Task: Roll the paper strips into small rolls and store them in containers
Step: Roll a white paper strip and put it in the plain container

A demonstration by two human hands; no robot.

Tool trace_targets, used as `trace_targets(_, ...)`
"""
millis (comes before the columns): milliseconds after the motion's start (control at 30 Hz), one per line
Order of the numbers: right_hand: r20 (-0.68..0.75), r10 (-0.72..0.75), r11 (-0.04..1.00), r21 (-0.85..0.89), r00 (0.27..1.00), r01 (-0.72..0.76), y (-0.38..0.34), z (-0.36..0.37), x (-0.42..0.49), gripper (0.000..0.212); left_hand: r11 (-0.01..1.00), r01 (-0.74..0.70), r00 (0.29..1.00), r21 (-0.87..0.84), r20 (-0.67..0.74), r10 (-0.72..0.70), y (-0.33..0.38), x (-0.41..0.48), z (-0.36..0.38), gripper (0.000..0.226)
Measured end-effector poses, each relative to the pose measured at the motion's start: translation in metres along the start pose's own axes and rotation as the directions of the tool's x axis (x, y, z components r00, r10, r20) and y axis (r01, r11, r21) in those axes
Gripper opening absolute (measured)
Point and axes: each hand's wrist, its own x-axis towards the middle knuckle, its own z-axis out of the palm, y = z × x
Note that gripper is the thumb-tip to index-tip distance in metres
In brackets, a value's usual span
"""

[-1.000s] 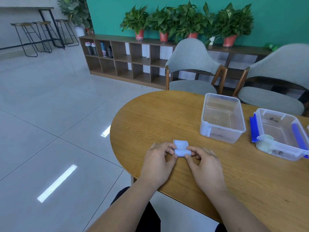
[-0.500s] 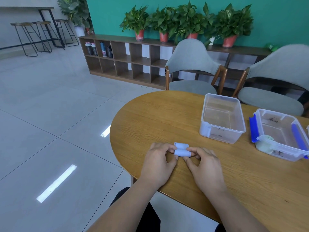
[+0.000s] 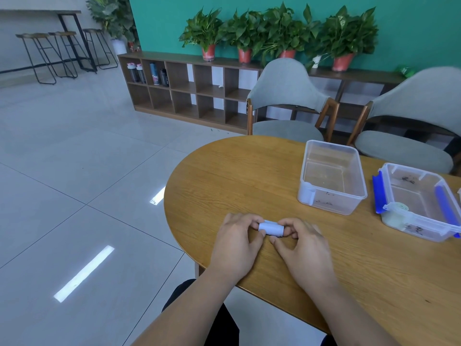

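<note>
A small white paper roll (image 3: 271, 228) lies sideways near the front edge of the round wooden table (image 3: 249, 176). My left hand (image 3: 237, 243) pinches its left end and my right hand (image 3: 303, 248) pinches its right end, fingers curled over it. Farther back on the right stands a clear plastic container (image 3: 331, 177) with nothing visible inside. To its right sits a second clear container (image 3: 421, 203) with blue clips, holding a pale roll (image 3: 399, 209) in its near left corner.
Two grey chairs (image 3: 287, 101) stand behind the table at the far side. A low wooden shelf (image 3: 189, 88) with potted plants (image 3: 282, 33) lines the green wall. Tiled floor lies to the left of the table edge.
The flat tail of the strip that stuck out behind my fingers has been wound in. The paper is now a compact roll held between both hands.
</note>
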Motion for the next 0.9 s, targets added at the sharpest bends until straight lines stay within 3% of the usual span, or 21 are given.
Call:
trace_targets(167,-0.026,-0.027,0.998,-0.064,0.999,0.025,0.003,0.002,0.001,0.026,1.000,-0.021,0.999,0.021,0.033,0.020,0.001,-0.001,-0.002,0.037)
trace_targets(267,-0.015,-0.023,0.998,-0.064,1.000,0.022,0.002,0.002,0.001,0.038,1.000,-0.016,1.000,0.018,0.027,0.016,0.000,-0.001,-0.002,0.036)
trace_targets(467,-0.007,-0.050,0.997,0.060,0.999,0.051,-0.004,-0.005,-0.001,0.034,0.999,-0.049,0.999,0.018,0.011,0.049,0.000,-0.002,0.000,0.028)
trace_targets(633,-0.050,-0.073,0.990,0.118,0.996,0.078,-0.013,-0.010,-0.008,0.044,0.988,-0.119,0.992,0.097,0.050,0.114,0.001,-0.001,0.002,0.033)
trace_targets(767,-0.091,-0.164,0.986,-0.013,0.982,0.164,-0.018,-0.011,-0.009,0.025,0.987,-0.124,0.991,0.106,0.061,0.118,0.002,-0.001,0.000,0.033)
trace_targets(900,-0.110,-0.244,0.964,-0.137,0.963,0.229,-0.015,-0.006,-0.010,0.023,0.994,-0.093,0.995,-0.065,0.020,0.095,0.006,-0.005,-0.005,0.044)
